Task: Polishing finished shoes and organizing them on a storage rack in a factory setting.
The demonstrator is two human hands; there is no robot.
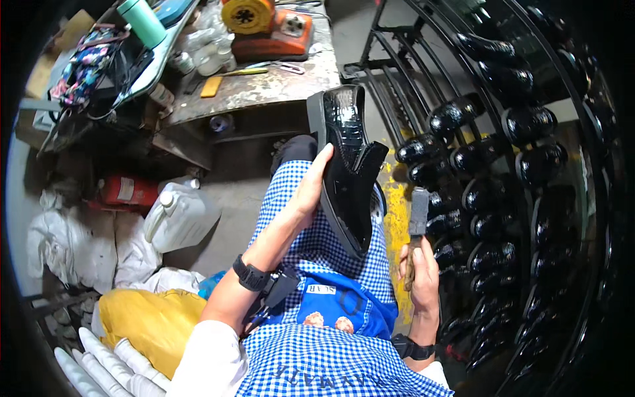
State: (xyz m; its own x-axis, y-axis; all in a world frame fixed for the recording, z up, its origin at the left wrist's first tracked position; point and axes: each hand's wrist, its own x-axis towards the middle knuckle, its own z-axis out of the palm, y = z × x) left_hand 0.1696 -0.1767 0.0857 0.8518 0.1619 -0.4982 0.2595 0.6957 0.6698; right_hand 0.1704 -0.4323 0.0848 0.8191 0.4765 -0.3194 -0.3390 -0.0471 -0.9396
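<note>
We cradle the glossy black shoe (348, 169) over our lap, left hand (309, 188) cupped beneath it; right hand (421, 270), just right of it, grips the brush (417, 228). We judge brushing comes next: bristles must meet leather.

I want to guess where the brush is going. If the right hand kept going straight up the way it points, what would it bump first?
Probably the glossy black leather shoe above the right hand, though depth is unclear.

White plastic jug (182, 215) beside red labelled canister (129, 191), floor left.
</note>
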